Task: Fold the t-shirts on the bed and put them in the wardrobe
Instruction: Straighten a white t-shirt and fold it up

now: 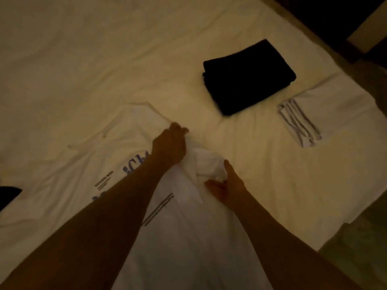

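A white t-shirt (117,155) with blue lettering and dark stripes lies spread across the near part of the bed (83,59). My left hand (170,143) grips a bunch of its cloth near the shoulder. My right hand (226,185) lies beside a rumpled sleeve of the same shirt, thumb up and fingers spread against the fabric. A folded black t-shirt (249,77) rests further back on the sheet. To its right sits a folded white t-shirt (326,114) with grey stripes at one end.
The bed's right edge (345,222) runs diagonally, with dim floor beyond it. A dark piece of cloth (8,194) shows at the far left edge. Dark furniture stands at the top right corner.
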A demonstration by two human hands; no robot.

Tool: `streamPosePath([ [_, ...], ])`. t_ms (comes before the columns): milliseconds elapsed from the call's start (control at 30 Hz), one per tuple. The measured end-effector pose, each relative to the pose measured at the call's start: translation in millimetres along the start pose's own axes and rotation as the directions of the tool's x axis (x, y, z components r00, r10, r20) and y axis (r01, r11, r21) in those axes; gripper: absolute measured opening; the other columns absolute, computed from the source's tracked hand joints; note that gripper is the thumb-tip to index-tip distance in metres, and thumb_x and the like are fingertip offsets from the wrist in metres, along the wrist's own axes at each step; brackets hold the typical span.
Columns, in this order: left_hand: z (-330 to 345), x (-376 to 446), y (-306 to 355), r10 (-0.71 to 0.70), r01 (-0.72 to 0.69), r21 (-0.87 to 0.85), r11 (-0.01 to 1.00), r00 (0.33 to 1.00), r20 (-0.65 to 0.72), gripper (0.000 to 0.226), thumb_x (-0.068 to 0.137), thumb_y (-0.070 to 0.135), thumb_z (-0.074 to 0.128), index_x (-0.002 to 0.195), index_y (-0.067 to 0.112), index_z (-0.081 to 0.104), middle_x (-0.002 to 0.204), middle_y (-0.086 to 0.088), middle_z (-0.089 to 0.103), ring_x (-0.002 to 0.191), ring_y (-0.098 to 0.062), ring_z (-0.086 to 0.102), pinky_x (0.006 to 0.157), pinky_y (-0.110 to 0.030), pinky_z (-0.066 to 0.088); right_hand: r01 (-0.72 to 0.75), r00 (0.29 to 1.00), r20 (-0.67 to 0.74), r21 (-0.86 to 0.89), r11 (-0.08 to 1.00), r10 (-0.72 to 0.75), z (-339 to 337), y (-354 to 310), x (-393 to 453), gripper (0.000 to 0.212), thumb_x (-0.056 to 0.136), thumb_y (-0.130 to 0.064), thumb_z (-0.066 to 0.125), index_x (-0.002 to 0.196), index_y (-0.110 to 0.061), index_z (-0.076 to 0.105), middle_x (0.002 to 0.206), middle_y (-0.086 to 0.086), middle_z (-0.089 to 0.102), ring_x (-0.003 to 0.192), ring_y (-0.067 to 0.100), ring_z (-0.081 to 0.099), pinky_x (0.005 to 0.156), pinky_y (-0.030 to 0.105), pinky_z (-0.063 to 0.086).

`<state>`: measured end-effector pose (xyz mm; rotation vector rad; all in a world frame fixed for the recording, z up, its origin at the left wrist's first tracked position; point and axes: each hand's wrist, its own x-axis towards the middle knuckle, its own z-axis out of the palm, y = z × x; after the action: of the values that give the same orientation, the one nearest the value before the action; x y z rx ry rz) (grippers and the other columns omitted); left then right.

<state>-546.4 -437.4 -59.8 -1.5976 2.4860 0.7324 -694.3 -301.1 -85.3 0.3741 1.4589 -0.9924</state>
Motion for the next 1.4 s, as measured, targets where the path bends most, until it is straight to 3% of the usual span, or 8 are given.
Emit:
streamPosePath([
  [200, -6.9, 88.1, 15.3, -0.159, 0.131, 0.199, 0.971, 0.979, 0.127, 0.034, 0.098, 0.022, 0.043, 0.13, 0.023, 0.056, 0.13, -0.01, 0.05, 0.119, -0.035, 0.054, 0.095, -0.042, 0.044, 0.296, 0.955, 0.035, -0.032, 0.955, -0.294, 13.0, -13.2, 25.9, 0.016, 0.092, 0.003, 0.056, 0.083, -0.01, 0.055, 0.086, 0.01, 0.063, 0.059, 0.018, 0.065, 0.055, 0.031, 0.056],
  [467, -36.1, 115.4, 0.8, -0.171, -0.048, 0.398, 0.916, 0.852, 0.496, 0.036, 0.1, 0.045, 0.04, 0.112, 0.023, 0.065, 0.13, -0.007, 0.058, 0.117, -0.03, 0.054, 0.103, -0.042, 0.043, 0.778, 0.627, 0.216, -0.127, 0.615, -0.749, 13.8, -79.7, 18.1, 0.025, 0.097, 0.004, 0.048, 0.098, -0.017, 0.062, 0.107, 0.003, 0.065, 0.097, 0.018, 0.065, 0.084, 0.033, 0.058],
  [567, -39.9, 120.8, -3.8, -0.271, -0.008, 0.426, 0.905, 0.76, 0.591, 0.06, 0.082, 0.064, 0.049, 0.116, 0.017, 0.065, 0.113, -0.008, 0.064, 0.102, -0.027, 0.061, 0.094, -0.038, 0.047, 0.582, 0.811, -0.032, -0.057, 0.811, -0.585, 14.7, -66.9, 19.7, 0.018, 0.099, -0.014, 0.054, 0.115, -0.022, 0.057, 0.106, 0.005, 0.064, 0.084, 0.019, 0.065, 0.075, 0.029, 0.058],
  [667, -37.5, 123.8, -3.2, -0.255, 0.199, 0.159, 0.967, 0.713, 0.653, 0.034, 0.084, 0.044, 0.069, 0.095, 0.011, 0.069, 0.077, -0.005, 0.055, 0.062, -0.018, 0.05, 0.064, -0.028, 0.044, 0.17, 0.984, -0.034, -0.141, 0.975, -0.177, 23.0, -43.2, 26.9, 0.037, 0.087, -0.046, 0.069, 0.092, -0.01, 0.062, 0.086, 0.012, 0.069, 0.077, 0.024, 0.065, 0.076, 0.035, 0.056],
  [867, -42.9, 120.2, 2.6, -0.056, 0.185, -0.16, 0.97, 0.805, 0.59, 0.018, 0.081, 0.035, 0.069, 0.086, 0.018, 0.068, 0.088, -0.005, 0.063, 0.077, -0.021, 0.057, 0.074, -0.031, 0.048, 0.144, 0.978, 0.166, -0.078, 0.986, -0.13, 54.9, -25.8, 29.7, 0.046, 0.078, -0.034, 0.08, 0.1, 0.005, 0.069, 0.104, 0.026, 0.07, 0.085, 0.033, 0.068, 0.081, 0.042, 0.059],
  [1033, -47.7, 120.9, 1.4, -0.057, 0.255, -0.322, 0.912, 0.854, 0.517, 0.025, 0.071, 0.039, 0.058, 0.071, 0.014, 0.055, 0.07, -0.003, 0.051, 0.064, -0.021, 0.046, 0.065, -0.031, 0.037, 0.232, 0.955, 0.182, 0.025, 0.972, -0.233, 63.0, -16.1, 30.4, 0.025, 0.086, -0.013, 0.072, 0.067, -0.011, 0.055, 0.072, 0.01, 0.062, 0.067, 0.025, 0.059, 0.07, 0.034, 0.051],
  [1233, -41.3, 135.0, 2.3, -0.084, 0.432, -0.577, 0.693, 0.843, 0.531, 0.013, 0.087, 0.023, 0.065, 0.093, 0.011, 0.063, 0.083, -0.009, 0.059, 0.068, -0.021, 0.055, 0.062, -0.028, 0.045, 0.148, 0.935, 0.258, 0.333, 0.931, -0.241, 64.2, -22.5, 28.1, 0.023, 0.088, -0.01, 0.066, 0.111, -0.009, 0.066, 0.105, 0.009, 0.073, 0.096, 0.023, 0.07, 0.082, 0.034, 0.057],
  [1400, -43.3, 149.2, 3.8, -0.128, 0.575, -0.572, 0.584, 0.762, 0.635, 0.05, 0.081, 0.037, 0.077, 0.118, 0.006, 0.067, 0.102, -0.007, 0.073, 0.088, -0.021, 0.07, 0.078, -0.032, 0.058, -0.013, 0.942, 0.28, 0.58, 0.814, -0.185, 60.9, -39.7, 37.0, 0.044, 0.094, -0.033, 0.061, 0.131, -0.011, 0.057, 0.124, 0.011, 0.067, 0.119, 0.028, 0.06, 0.103, 0.041, 0.046],
])
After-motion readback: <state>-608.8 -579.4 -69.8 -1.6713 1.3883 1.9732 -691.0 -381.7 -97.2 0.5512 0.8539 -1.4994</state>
